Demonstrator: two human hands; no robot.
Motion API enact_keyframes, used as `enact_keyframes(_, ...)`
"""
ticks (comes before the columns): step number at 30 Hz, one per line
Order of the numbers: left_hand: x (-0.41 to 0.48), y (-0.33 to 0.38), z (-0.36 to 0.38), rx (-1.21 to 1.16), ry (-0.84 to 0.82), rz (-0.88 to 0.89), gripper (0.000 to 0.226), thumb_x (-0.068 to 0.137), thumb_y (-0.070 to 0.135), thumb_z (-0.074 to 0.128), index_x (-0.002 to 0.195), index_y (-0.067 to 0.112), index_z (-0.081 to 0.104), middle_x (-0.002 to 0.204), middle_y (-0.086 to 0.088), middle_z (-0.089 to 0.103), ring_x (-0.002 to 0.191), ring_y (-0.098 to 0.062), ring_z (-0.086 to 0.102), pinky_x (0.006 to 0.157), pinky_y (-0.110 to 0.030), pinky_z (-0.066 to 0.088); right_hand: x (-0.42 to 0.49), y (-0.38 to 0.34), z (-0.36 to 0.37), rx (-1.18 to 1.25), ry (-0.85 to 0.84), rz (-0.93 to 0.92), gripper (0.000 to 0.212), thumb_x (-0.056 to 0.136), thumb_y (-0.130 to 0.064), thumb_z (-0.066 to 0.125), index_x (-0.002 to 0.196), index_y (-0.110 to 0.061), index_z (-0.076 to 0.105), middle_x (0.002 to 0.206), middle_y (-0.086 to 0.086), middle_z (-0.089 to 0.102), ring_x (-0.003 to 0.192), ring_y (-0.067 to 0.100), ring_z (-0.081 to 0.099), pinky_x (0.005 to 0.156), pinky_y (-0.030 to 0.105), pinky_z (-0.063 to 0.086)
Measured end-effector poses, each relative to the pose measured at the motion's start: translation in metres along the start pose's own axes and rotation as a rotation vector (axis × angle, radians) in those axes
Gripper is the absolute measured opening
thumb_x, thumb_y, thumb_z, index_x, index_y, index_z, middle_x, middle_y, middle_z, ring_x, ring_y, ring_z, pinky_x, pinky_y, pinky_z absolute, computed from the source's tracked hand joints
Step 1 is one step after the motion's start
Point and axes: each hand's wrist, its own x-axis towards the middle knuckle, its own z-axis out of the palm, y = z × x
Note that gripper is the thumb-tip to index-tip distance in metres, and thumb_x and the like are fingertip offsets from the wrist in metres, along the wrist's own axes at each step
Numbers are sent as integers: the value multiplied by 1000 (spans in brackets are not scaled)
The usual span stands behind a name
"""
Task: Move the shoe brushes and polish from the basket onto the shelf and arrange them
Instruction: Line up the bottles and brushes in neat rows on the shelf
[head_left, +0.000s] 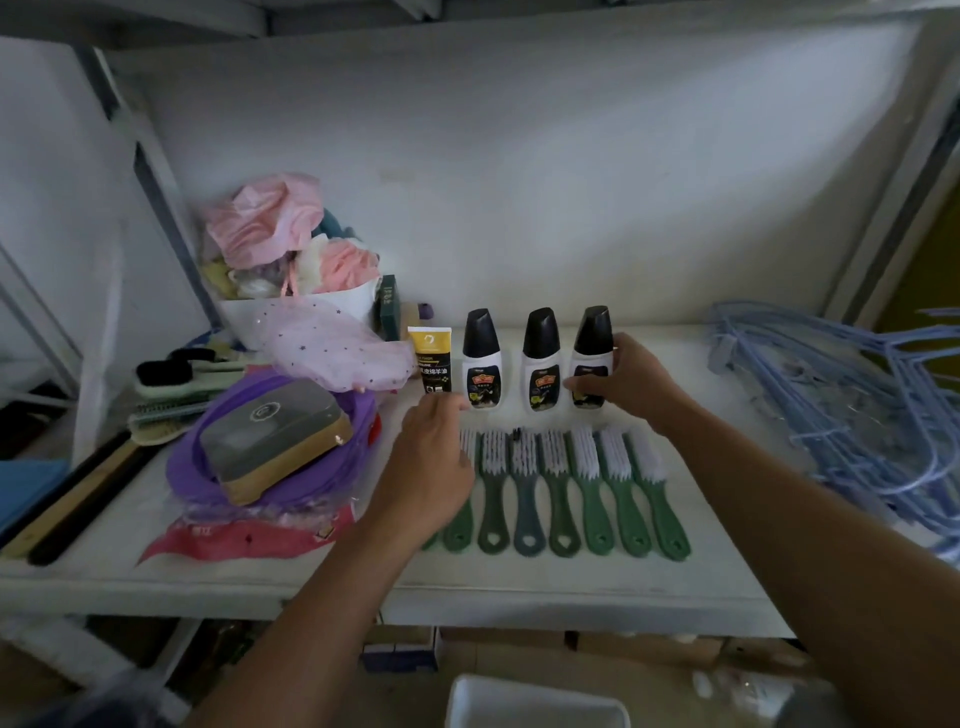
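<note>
Alignment counts: right hand (631, 382), fingers grasping the rightmost polish bottle (591, 364), should square it with the other two bottles (540, 364); left hand (431, 457) hovers, fingers relaxed.

The white shelf (743, 499) bears a row of green brushes (556, 454), three polish bottles (540, 364), a yellow tube (430, 364) and blue hangers (831, 405).
</note>
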Motion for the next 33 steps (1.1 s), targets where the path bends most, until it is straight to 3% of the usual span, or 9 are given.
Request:
enact_keyframes(5,2,-6,-3,-9,7,54,55,88,-1,58,136,20,41,141,3,39,124,-4,32,92,-19,40,7,12,7,68,-53,12,49,71,-18,87,113,-15,62,100,3,73,94,25,69,89,47,56)
enact_keyframes(9,1,-8,-5,-6,9,34,54,89,-3,57,135,20,42,138,3,40,118,-1,27,91,-19,37,8,18,-3,94,-128,-8,38,80,-10,80,114,-12,63,106,10,72,100,31,69,92,51,55)
enact_keyframes(13,0,-11,-6,17,-7,10,55,88,-1,59,138,16,41,139,-2,40,120,-7,31,92,-22,32,6,29,-25,138,-120,12,33,81,-2,77,108,-7,60,101,17,69,89,29,68,78,37,61)
enact_keyframes(16,0,-13,-5,22,-32,-23,57,89,0,61,140,16,40,142,-5,40,131,-17,36,94,-22,32,5,44,-45,142,-106,36,30,83,2,74,108,-3,58,97,19,64,88,29,64,87,47,58)
enact_keyframes(21,2,-14,-4,34,-65,-31,59,89,2,62,141,15,39,142,-7,41,130,-20,37,90,-23,35,5,54,-57,135,-124,48,25,87,0,71,107,-5,57,93,17,62,89,29,61,96,56,52)
enact_keyframes(27,1,-11,-5,8,-73,-43,58,89,2,61,141,15,39,141,-7,42,128,-19,38,90,-22,34,4,53,-57,204,-156,75,26,88,0,70,110,-5,57,95,16,62,90,27,61,90,45,56)
enact_keyframes(31,2,-12,-4,3,-106,-70,57,89,4,62,140,16,40,138,-5,43,126,-17,41,88,-23,39,2,47,-62,246,-170,39,23,84,-5,76,98,-10,59,89,13,62,88,28,59,79,39,55)
enact_keyframes(33,3,-14,-3,-1,-105,-100,54,89,4,61,138,16,41,137,-5,44,124,-17,41,87,-24,41,1,41,-68,249,-86,53,40,78,-17,83,109,-16,59,102,6,64,95,23,62,71,30,53)
